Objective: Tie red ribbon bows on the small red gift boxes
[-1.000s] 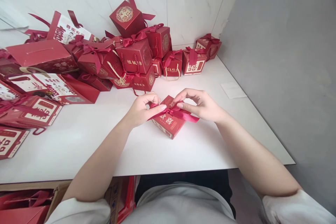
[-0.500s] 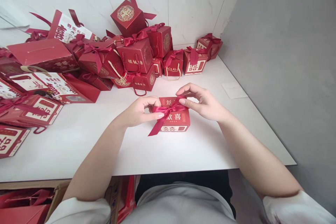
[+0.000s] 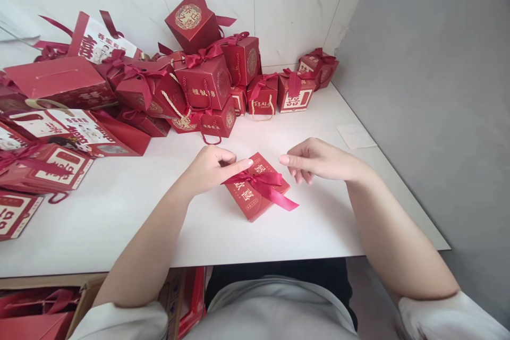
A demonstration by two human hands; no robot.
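A red gift box with cream lettering sits on the white table, turned at an angle to me. Across its top runs a dark red ribbon tied in a bow, with one tail hanging past the near right edge. My left hand grips the box at its far left side, thumb on top; the other fingers are mostly hidden behind the box. Just right of the box, my right hand hovers with thumb and curved fingers apart, touching nothing.
Several ribboned red gift boxes are piled along the tiled wall, back and left. A white paper slip lies near the table's right edge, beside a grey wall. Below the table at left, a cardboard box holds red boxes.
The gift box has been turned on the table, so its ribbon tail now points toward the near right. My right hand has let go of the ribbon and moved right.
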